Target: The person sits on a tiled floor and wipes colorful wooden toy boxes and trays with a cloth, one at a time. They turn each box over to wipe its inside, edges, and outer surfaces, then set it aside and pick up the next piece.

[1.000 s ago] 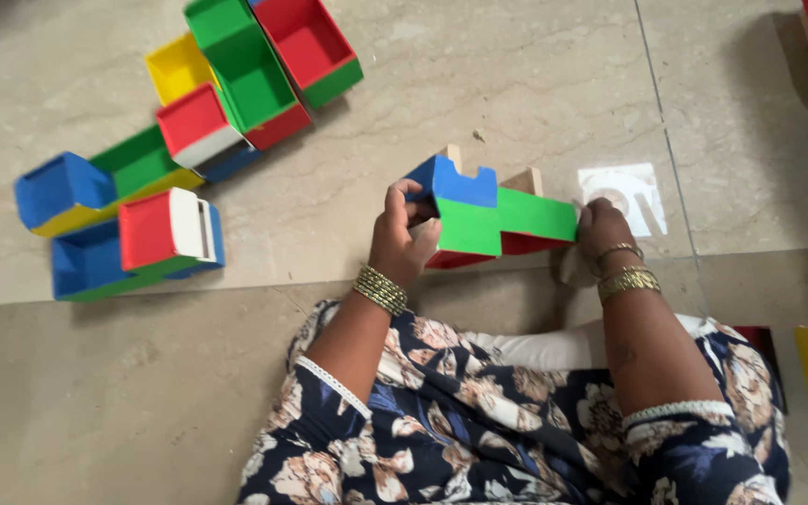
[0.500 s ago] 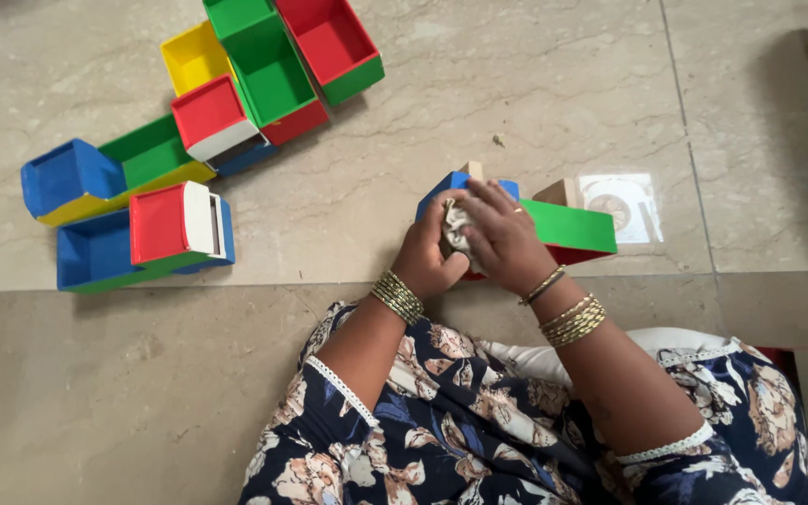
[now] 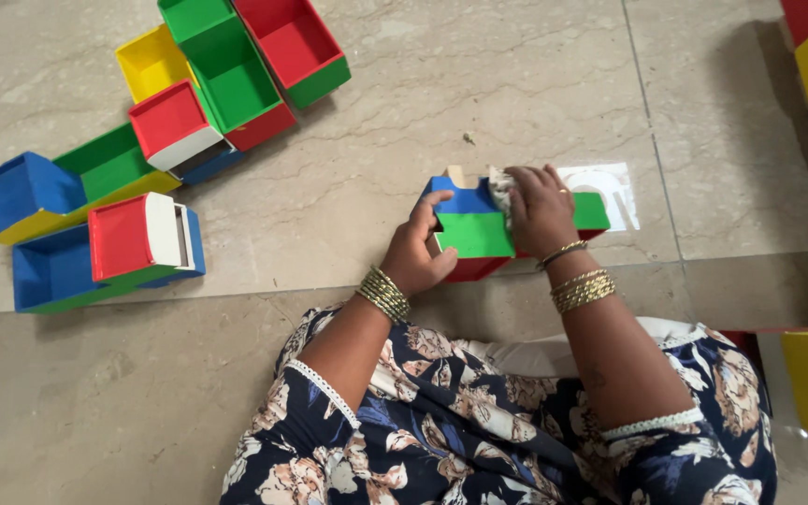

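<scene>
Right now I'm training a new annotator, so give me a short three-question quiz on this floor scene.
1. True or false: the left hand steadies the green-topped box.
2. What does the right hand press on that box? A cloth, B brush, C lid.
3. Which colour is the open tray farthest left in the upper cluster?

Key: 1 true. 2 A, a pale crumpled cloth. 3 yellow.
</scene>
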The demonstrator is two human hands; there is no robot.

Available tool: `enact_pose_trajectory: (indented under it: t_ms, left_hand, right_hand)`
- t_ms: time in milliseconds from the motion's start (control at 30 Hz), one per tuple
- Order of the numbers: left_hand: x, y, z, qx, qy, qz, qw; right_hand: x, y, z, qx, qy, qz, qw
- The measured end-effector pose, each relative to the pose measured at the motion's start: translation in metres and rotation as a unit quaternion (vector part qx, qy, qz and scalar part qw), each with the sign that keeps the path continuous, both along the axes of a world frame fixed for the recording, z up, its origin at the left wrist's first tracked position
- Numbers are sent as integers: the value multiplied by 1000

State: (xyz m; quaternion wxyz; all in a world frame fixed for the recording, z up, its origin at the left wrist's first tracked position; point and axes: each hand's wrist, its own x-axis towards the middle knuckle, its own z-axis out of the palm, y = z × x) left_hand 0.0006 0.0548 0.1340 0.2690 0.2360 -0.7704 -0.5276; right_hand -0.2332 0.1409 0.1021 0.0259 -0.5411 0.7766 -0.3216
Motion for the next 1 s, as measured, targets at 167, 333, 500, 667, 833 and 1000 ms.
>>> enact_pose_trajectory:
  t_ms: [167, 333, 500, 667, 833, 1000]
  left_hand:
    - [-5, -2, 4, 43, 7, 7, 999]
    - [-2, 8, 8, 36, 71, -56, 995]
    - [5, -8, 4, 237, 24, 25, 971]
    - [16, -31, -26, 446, 131, 45, 884]
    - [19, -43, -42, 528, 202, 88, 820]
    - [13, -39, -17, 399, 45, 89, 911]
  right_hand:
    - [-66, 20, -17, 133, 35, -118, 983]
    - [-94, 74, -17, 265, -57, -217, 938]
    - [-83, 87, -13, 483, 120, 21, 867]
    - [-78, 81, -25, 268, -229, -76, 933]
    - [-61, 83, -39, -87, -540, 93, 832]
    - [-9, 57, -40, 73, -203, 71, 974]
